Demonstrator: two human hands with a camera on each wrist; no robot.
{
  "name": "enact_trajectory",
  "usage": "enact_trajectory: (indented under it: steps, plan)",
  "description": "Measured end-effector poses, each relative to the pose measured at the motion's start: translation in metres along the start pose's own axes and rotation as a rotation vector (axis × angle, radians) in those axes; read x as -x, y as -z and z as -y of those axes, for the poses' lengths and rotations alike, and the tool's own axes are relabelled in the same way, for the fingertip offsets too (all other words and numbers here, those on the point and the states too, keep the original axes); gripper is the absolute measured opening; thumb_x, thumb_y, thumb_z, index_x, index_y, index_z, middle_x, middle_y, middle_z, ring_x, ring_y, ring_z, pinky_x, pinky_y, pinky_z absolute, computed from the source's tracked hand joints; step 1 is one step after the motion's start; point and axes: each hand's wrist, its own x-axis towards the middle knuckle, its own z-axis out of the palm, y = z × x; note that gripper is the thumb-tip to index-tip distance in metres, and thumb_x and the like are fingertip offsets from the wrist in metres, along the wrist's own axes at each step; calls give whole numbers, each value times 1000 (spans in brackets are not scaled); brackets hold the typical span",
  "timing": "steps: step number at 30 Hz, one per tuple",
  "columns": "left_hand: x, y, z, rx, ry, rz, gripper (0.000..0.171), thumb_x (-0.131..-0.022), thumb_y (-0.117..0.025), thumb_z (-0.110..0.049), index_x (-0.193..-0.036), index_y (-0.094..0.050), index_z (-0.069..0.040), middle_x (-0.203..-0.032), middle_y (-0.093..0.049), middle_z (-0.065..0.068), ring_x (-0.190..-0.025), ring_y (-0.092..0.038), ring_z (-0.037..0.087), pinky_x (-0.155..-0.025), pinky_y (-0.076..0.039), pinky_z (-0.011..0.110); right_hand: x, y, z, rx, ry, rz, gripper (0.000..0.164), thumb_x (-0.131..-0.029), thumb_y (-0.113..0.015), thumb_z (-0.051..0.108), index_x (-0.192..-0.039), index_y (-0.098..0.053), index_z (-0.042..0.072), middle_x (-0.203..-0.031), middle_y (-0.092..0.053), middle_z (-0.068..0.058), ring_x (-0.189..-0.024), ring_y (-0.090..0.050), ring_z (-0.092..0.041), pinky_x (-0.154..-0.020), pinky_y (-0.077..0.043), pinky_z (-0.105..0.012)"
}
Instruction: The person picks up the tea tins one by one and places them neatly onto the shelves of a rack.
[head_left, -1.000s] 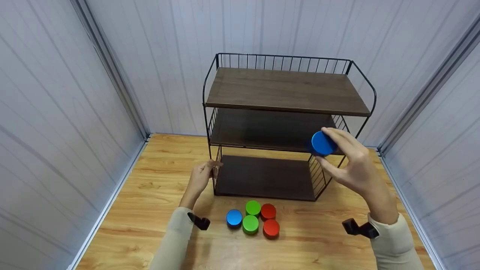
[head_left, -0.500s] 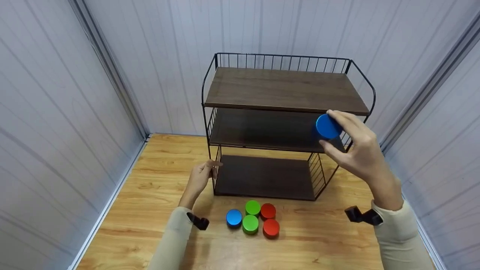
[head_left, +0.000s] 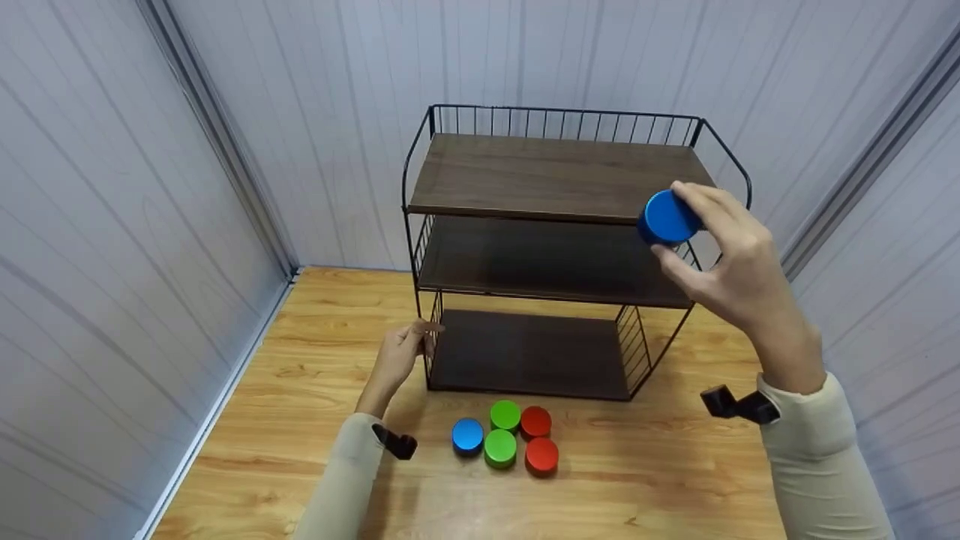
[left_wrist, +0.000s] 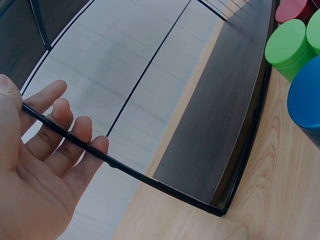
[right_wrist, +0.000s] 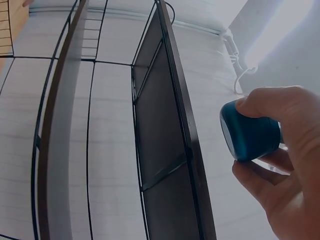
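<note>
In the head view my right hand (head_left: pixel 739 262) pinches a blue round canister (head_left: pixel 670 217) between thumb and fingers, at the front right of the top shelf (head_left: pixel 555 176). The right wrist view has the canister (right_wrist: pixel 250 132) tilted and apart from the shelf edge. My left hand (head_left: pixel 401 356) holds the thin black front post (left_wrist: pixel 132 175) at the left side of the three-tier rack, its fingers curled about the metal in the left wrist view.
On the wooden floor before the rack stand another blue canister (head_left: pixel 468 436), two green canisters (head_left: pixel 500 448) and two red canisters (head_left: pixel 541 456). The middle shelf (head_left: pixel 540 259) and bottom shelf (head_left: pixel 532 352) lie below. Pale panel walls (head_left: pixel 360 135) enclose the space.
My right hand has risen with the blue canister, from in front of the middle shelf up to the top shelf's level, drifting slightly right. The left hand has stayed on the post.
</note>
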Motion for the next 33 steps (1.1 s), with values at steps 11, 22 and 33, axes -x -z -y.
enact_trajectory:
  steps: [11, 22, 33]
  plan:
    - [2, 1, 1, -2, 20, 3, 47, -114, -37, -25, -106, -78, -4, -73, -61, 10, -71, -62, 32, -80, -58, 33, -13, 4, -14, 50, -127, 26, 65, -87, -81, 5, -146, -55, 0, -142, -59, -20, -129, -59, -35, -108, -39, -12]
    - [4, 3, 2, -4, 13, 4, 48, -114, -35, -25, -106, -78, -4, -81, -60, 34, -73, -60, 41, -83, -56, 50, -24, 0, -25, 53, -239, 50, 62, -90, -78, 14, -146, -55, 1, -144, -58, -19, -132, -57, -35, -111, -47, -45]
    - [9, 1, -11, -2, 51, 13, 48, -114, -33, -19, -109, -76, 0, -79, -60, 23, -70, -59, 23, -82, -55, 28, -29, -2, -29, 57, -319, 105, 63, -92, -76, 19, -147, -53, -1, -146, -55, -22, -133, -55, -38, -109, -46, -55]
